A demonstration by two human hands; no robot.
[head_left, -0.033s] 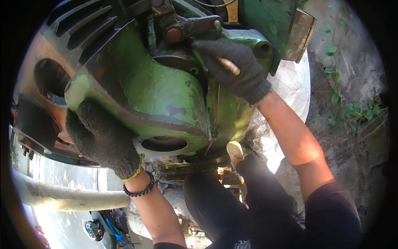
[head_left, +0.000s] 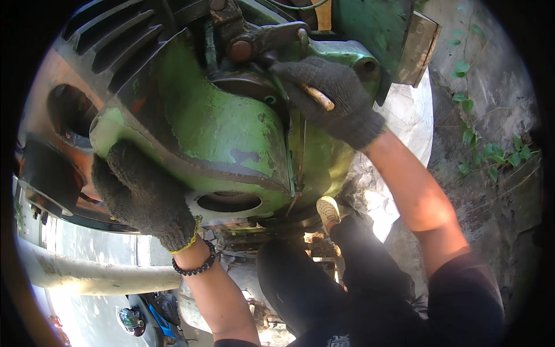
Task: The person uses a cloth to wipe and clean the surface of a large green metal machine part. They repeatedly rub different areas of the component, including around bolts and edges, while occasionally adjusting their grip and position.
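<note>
One green housing (head_left: 219, 127) fills the upper middle of the view, directly ahead of me; its paint is chipped. One orange casting (head_left: 46, 130) adjoins it on the left. One white sheet (head_left: 413, 121) lies behind it on the right. Two dark trouser legs (head_left: 300, 283) extend below, and one pale pipe (head_left: 104, 272) runs across the lower left.

Hands: two, each in one dark knit glove. My left hand (head_left: 141, 188) lies against the lower left edge of the green housing, fingers extended and partly spread; I cannot tell whether it has hold of that edge. My right hand (head_left: 335, 95) is closed around one light-brown handle (head_left: 319, 98), above the housing's right side; the handle's butt projects from the fist, and its far end is hidden.

One dark linkage arm (head_left: 263, 34) sits just above my right fingertips. One oval opening (head_left: 229, 201) is in the housing's lower face. One pale shoe (head_left: 328, 211) shows clearly beneath. One beaded bracelet (head_left: 196, 267) encircles my left wrist. One reddish-brown pin (head_left: 240, 51) seats in the linkage arm.

Change from the earlier frame: my right hand, with the handle, has shifted slightly down and right. My left hand holds nearly the same position.
</note>
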